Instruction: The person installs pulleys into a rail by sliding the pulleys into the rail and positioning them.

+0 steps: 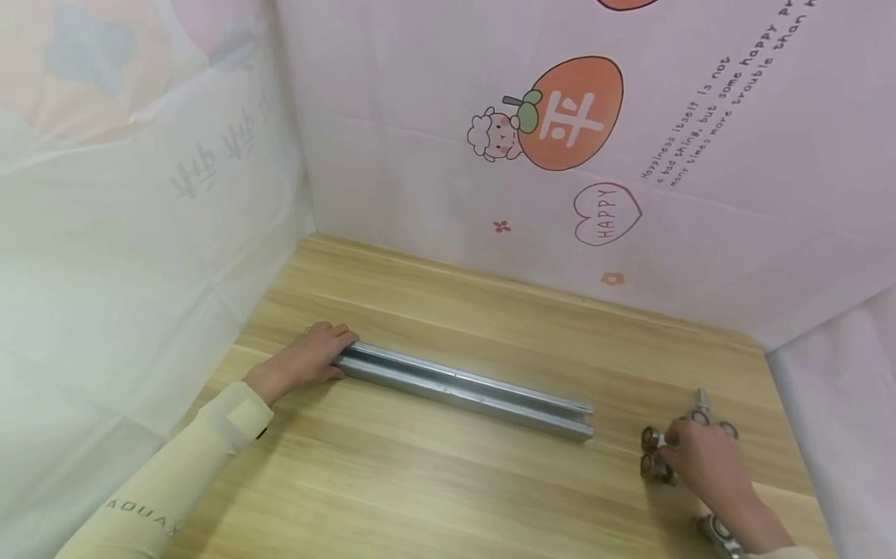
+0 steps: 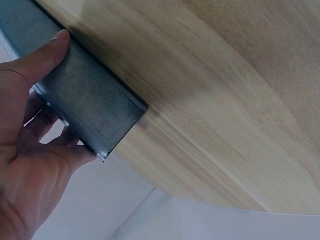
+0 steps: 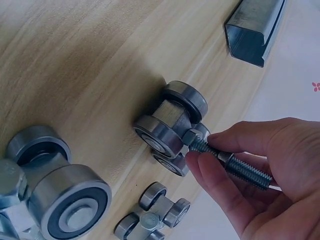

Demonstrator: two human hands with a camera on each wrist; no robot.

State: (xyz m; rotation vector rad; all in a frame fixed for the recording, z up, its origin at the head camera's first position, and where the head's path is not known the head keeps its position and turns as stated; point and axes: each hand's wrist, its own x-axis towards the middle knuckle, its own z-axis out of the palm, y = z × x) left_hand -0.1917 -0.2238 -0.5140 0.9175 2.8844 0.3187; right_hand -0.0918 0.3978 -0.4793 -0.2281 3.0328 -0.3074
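A silver C-shaped metal rail lies on the wooden table, its slot facing up in the head view. My left hand grips its left end, thumb on one side wall and fingers on the opposite side. Over at the right, my right hand pinches the threaded bolt of a roller trolley between thumb and fingers. This trolley's wheels point toward the rail's open right end, with a gap between them. Whether its wheels touch the table I cannot tell.
A second trolley lies near my right wrist. Beyond the right hand is a third trolley with its bolt upward. Printed cloth hangs along the table's back edge, and pale sheets stand at both sides.
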